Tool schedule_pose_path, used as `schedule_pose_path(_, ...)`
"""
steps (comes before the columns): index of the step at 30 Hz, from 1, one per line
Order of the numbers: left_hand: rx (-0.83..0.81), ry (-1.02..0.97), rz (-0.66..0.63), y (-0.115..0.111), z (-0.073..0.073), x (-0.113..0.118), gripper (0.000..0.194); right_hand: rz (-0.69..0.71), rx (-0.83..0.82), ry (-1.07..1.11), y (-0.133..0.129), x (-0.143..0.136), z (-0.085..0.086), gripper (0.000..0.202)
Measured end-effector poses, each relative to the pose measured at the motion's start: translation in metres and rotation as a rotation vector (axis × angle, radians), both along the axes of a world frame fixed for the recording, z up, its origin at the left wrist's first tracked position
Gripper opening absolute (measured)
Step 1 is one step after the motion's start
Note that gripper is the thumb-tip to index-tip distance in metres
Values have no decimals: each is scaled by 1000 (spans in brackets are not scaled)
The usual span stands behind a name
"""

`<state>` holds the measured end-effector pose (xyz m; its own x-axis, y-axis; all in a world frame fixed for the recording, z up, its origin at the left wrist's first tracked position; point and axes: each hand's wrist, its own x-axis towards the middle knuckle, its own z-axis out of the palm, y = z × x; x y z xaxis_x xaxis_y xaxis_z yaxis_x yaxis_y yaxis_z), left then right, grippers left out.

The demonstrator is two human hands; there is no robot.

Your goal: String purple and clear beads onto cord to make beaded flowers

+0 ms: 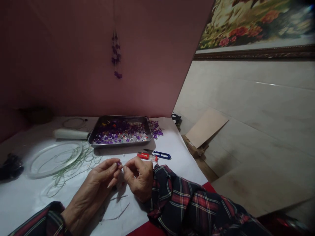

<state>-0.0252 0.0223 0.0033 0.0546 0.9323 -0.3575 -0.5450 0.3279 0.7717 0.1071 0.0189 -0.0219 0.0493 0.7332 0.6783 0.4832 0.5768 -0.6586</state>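
Between thumb and index finger, my left hand [97, 183] pinches a small purple bead [119, 163]. Close beside it, my right hand [139, 178] is pinched at the bead, its fingertips on what looks like a thin thread end, too fine to make out for certain. Both hands are held over the white table covering [133, 209]. Below them lie thin dark purple strands [118, 216]. Past the hands is a metal tray [123, 144] of purple, clear and a few orange beads. A red lighter [147, 156] and blue thread snips [161, 154] rest just beyond my right hand.
Green cord [66, 170] lies loosely tangled around a clear plastic ring [31, 168] on the left. More purple beads [155, 128] are heaped at the tray's right side. A bead strand [115, 52] hangs on the pink wall. Cardboard [206, 127] leans right of the table.
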Motion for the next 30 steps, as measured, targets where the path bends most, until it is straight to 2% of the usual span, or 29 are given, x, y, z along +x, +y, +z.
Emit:
schedule_pose_path(12,14,-15,-68,1,-5,-4,18,20,-14,-27,-2,1,0,14)
schedule_pose_path(22,36,-12,-89,0,-3,-4,15,26,-12,-27,-1,0,0,14)
schedule_pose_path(30,16,-15,-30,-1,-3,-2,17,-14,33,-19,-1,-1,-3,14)
